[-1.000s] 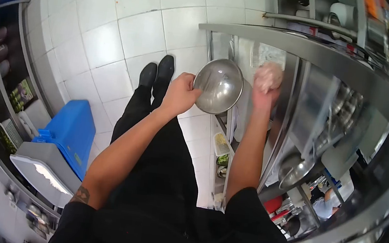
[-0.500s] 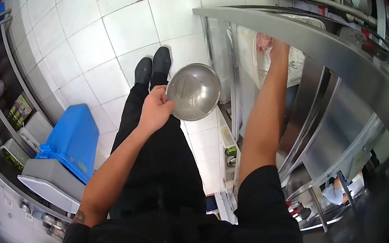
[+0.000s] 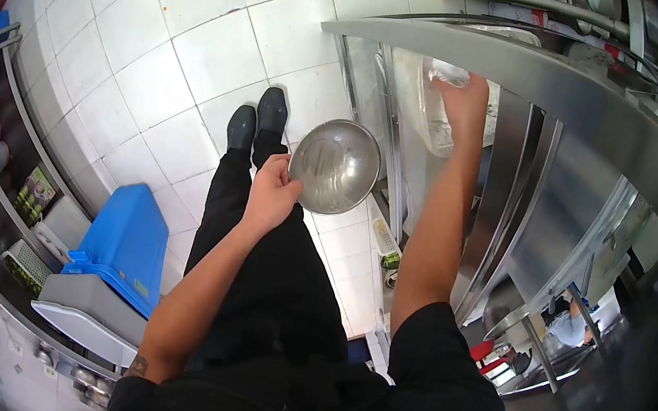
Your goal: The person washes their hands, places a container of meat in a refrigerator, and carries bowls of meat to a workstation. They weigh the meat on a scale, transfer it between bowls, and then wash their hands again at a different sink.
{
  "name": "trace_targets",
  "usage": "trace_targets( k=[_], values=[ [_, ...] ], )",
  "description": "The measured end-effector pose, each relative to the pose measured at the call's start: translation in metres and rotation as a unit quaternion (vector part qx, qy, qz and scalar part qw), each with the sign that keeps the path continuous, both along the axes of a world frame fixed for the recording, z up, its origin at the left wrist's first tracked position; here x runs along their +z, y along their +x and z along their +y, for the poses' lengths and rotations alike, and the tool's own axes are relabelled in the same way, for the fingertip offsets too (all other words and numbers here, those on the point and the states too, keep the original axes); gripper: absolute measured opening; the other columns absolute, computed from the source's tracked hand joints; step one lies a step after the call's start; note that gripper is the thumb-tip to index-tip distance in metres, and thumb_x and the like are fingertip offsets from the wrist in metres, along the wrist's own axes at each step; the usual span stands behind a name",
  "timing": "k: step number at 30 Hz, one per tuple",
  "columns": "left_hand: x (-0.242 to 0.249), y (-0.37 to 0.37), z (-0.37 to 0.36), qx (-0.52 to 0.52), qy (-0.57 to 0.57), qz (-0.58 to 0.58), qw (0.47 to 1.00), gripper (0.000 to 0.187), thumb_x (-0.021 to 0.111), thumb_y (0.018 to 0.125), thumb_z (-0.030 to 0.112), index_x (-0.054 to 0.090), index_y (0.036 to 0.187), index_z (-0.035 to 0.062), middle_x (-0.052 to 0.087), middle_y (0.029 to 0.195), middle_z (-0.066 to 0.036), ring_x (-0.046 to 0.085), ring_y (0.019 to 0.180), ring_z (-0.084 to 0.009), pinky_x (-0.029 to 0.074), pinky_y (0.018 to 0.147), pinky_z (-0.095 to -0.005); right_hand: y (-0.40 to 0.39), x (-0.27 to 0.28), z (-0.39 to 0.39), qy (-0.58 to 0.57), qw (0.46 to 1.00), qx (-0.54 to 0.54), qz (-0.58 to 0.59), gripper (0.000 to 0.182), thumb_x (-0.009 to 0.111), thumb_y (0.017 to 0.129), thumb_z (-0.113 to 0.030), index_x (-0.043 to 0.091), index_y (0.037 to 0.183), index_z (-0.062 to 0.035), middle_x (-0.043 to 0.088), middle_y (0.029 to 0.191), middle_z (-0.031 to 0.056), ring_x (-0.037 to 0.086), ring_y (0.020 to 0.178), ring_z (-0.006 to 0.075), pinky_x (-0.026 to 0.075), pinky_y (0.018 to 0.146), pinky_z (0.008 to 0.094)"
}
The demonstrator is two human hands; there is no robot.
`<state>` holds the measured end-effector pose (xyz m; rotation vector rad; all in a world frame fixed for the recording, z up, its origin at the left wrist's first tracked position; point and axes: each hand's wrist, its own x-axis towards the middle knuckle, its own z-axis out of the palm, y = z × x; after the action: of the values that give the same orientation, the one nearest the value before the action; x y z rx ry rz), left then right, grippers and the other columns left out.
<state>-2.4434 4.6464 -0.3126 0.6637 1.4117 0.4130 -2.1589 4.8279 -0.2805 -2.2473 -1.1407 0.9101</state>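
Note:
A shiny metal bowl [image 3: 334,167] hangs above the floor, tilted so that its inside faces me. My left hand [image 3: 273,192] pinches its near left rim between thumb and fingers. Over on the right, my right hand [image 3: 463,103] reaches down into an open steel compartment, at a pale, translucent container [image 3: 435,130]. Crumpled clear plastic [image 3: 449,73] shows at its fingers, which are bent round it. Part of the fingertips is hidden, and the contents under the plastic cannot be made out.
A steel frame edge [image 3: 520,55] crosses above my right forearm. To the left stand a blue bin [image 3: 123,242] and a grey bin [image 3: 90,309], beside a shelf with baskets. White tiles [image 3: 192,49] cover the floor. Another person [image 3: 570,325] appears small at the right.
My right hand has bent at the wrist and turned leftward; clear plastic now shows where pink meat was visible. The bowl in my left hand has shifted slightly right and down.

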Motion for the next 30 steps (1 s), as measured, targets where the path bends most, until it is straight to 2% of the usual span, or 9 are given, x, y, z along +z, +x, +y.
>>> trace_targets(
  k=[4,7,10,16,19,21,26,28,30],
  values=[
    [0.001,0.005,-0.005,-0.003,0.006,-0.006,1.0,0.02,0.058,0.071,0.002,0.04,0.062,-0.0011,0.058,0.117,-0.019,0.06,0.094,-0.0292,0.046,0.081,-0.0334,0.019,-0.046,0.013,0.044,0.998,0.026,-0.026,0.051,0.076,0.067,-0.002,0.059,0.115,0.004,0.065,0.111,0.0153,0.06,0.101,0.0268,0.045,0.092,0.0361],
    [0.0,0.006,-0.006,-0.021,0.03,-0.004,0.999,0.02,0.059,0.07,0.002,0.04,0.062,-0.001,0.058,0.117,-0.019,0.06,0.094,-0.0295,0.046,0.081,-0.0342,0.007,-0.038,0.03,-0.037,0.997,0.022,0.057,0.05,0.074,0.07,-0.002,0.059,0.117,0.0026,0.064,0.113,0.0155,0.059,0.106,0.0264,0.042,0.095,0.0355],
    [0.0,0.007,-0.006,-0.016,0.008,-0.002,1.0,0.02,0.059,0.069,0.002,0.04,0.062,-0.001,0.058,0.116,-0.02,0.06,0.096,-0.0307,0.046,0.081,-0.0348,-0.003,-0.01,0.02,-0.001,0.996,0.049,-0.074,0.045,0.072,0.072,-0.001,0.061,0.115,0.0018,0.065,0.109,0.0157,0.059,0.106,0.0264,0.043,0.095,0.0351],
    [-0.005,0.01,-0.005,0.002,0.011,-0.019,1.0,0.02,0.059,0.069,0.002,0.041,0.062,-0.0014,0.058,0.115,-0.022,0.06,0.1,-0.033,0.046,0.082,-0.0354,0.01,-0.045,0.015,0.025,0.998,0.044,0.035,0.044,0.072,0.072,-0.001,0.06,0.115,0.0031,0.066,0.109,0.0125,0.062,0.099,0.0293,0.046,0.089,0.0354],
    [-0.007,0.012,-0.005,-0.004,0.025,-0.009,1.0,0.019,0.059,0.069,0.001,0.041,0.062,-0.0015,0.058,0.117,-0.022,0.06,0.101,-0.033,0.046,0.083,-0.0355,0.012,-0.041,0.01,-0.036,0.996,0.071,-0.034,0.046,0.068,0.08,-0.021,0.058,0.116,0.0066,0.064,0.115,0.0194,0.06,0.105,0.029,0.044,0.092,0.0355],
    [-0.007,0.011,-0.004,0.0,0.026,-0.007,1.0,0.019,0.059,0.069,0.001,0.041,0.062,-0.0015,0.057,0.117,-0.022,0.06,0.101,-0.0331,0.046,0.084,-0.0355,0.01,-0.031,0.001,0.034,0.998,-0.042,0.043,0.043,0.073,0.075,-0.006,0.06,0.115,0.0017,0.066,0.108,0.0088,0.061,0.095,0.022,0.047,0.084,0.0345],
    [-0.009,0.008,0.001,0.011,0.008,-0.005,1.0,0.019,0.058,0.069,0.001,0.041,0.061,-0.0015,0.057,0.118,-0.023,0.059,0.103,-0.0331,0.046,0.085,-0.0352,0.011,-0.04,0.004,-0.068,0.971,-0.13,0.188,0.042,0.072,0.075,-0.004,0.06,0.115,0.001,0.066,0.105,0.0081,0.062,0.091,0.0205,0.049,0.077,0.0331],
    [-0.011,0.009,0.004,-0.012,0.022,-0.005,1.0,0.012,0.055,0.074,-0.006,0.046,0.066,-0.0029,0.051,0.123,-0.012,0.06,0.084,-0.0158,0.054,0.064,-0.0267,0.015,-0.05,0.009,-0.133,0.953,-0.148,0.227,0.042,0.072,0.076,-0.004,0.059,0.116,0.0012,0.066,0.106,0.0076,0.063,0.091,0.0206,0.049,0.076,0.033],
    [-0.01,0.013,0.003,0.006,0.012,-0.011,1.0,0.016,0.057,0.072,-0.002,0.044,0.064,-0.0019,0.054,0.121,-0.017,0.06,0.093,-0.0239,0.05,0.074,-0.0305,0.02,-0.054,0.009,-0.004,0.991,0.09,-0.1,0.042,0.071,0.077,-0.003,0.058,0.117,0.0015,0.065,0.104,0.0085,0.063,0.092,0.0198,0.051,0.071,0.0324]
  ],
)
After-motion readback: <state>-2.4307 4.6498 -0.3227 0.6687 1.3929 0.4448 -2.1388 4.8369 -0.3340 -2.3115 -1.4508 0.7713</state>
